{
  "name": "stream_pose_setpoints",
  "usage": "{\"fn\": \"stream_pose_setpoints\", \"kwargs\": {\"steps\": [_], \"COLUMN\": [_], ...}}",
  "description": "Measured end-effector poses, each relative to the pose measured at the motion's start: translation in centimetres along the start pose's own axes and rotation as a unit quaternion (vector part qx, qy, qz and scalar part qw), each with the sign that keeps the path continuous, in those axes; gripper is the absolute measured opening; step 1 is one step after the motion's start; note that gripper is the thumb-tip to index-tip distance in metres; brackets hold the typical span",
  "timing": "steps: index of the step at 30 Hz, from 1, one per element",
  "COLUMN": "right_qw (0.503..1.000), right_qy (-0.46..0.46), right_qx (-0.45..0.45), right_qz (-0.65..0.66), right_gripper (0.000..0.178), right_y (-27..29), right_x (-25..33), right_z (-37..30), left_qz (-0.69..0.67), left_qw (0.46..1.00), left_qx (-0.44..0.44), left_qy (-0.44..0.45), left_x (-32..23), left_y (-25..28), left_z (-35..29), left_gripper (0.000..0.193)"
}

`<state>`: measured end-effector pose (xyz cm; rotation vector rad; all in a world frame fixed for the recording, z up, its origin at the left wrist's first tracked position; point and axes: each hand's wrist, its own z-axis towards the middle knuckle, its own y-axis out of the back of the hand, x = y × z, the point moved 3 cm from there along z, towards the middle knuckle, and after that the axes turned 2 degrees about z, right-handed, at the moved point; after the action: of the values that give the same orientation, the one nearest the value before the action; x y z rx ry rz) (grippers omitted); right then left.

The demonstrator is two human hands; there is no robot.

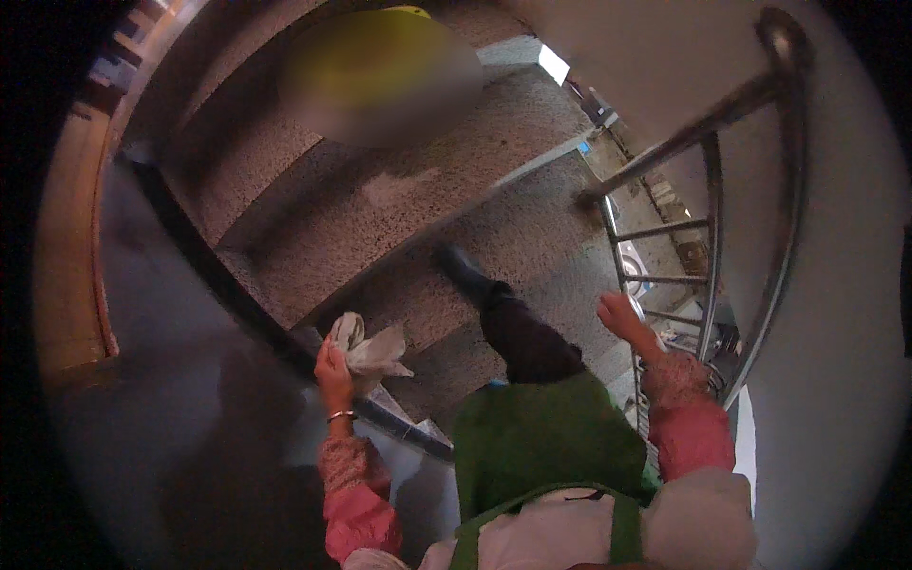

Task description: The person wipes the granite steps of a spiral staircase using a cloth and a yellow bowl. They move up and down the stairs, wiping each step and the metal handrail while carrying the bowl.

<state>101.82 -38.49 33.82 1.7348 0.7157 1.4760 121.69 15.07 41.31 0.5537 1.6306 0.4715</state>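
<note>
Crumpled in my left hand point(334, 372) is a pale grey-white cloth point(369, 350), with loose ends sticking out to the right. A bracelet circles that wrist, and the hand is beside the dark edge strip of the stairs. On the other side, my right hand point(622, 318) is raised close to the metal railing point(708, 180) with its fingers curled closed. Whether anything is inside them is hidden. One dark boot point(464, 274) of mine rests on a rough stone stair point(418, 204), below a green apron point(541, 442).
Stairs curve upward to the far left. A blurred yellow shape point(370, 59) covers part of the upper steps. Along the left runs a dark strip point(204, 256) beside a grey wall point(161, 380). Past the railing, a lower level with assorted objects shows through the bars.
</note>
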Motion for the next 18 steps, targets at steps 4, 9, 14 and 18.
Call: {"fn": "stream_pose_setpoints", "kwargs": {"steps": [4, 9, 14, 18], "right_qw": [0.991, 0.881, 0.645, 0.455], "right_qy": [-0.023, -0.126, -0.228, -0.270], "right_qx": [0.117, 0.304, 0.333, 0.327], "right_qz": [0.068, 0.339, 0.648, 0.783], "right_gripper": [0.027, 0.052, 0.071, 0.053], "right_y": [1.5, -2.3, -7.9, -11.8], "right_x": [8.9, 22.9, 26.1, 25.3], "right_z": [6.4, 13.5, 13.9, 13.6], "left_qz": [-0.171, -0.510, -0.575, -0.438], "left_qw": [0.984, 0.853, 0.801, 0.879], "left_qx": [-0.052, -0.010, 0.098, 0.146], "left_qy": [-0.024, 0.115, 0.134, 0.117], "left_x": [-4.1, -9.8, -14.8, -11.1], "left_y": [-1.4, -1.9, -6.3, -10.9], "left_z": [1.1, 0.6, -1.0, -0.4], "left_gripper": [0.039, 0.039, 0.042, 0.039]}}
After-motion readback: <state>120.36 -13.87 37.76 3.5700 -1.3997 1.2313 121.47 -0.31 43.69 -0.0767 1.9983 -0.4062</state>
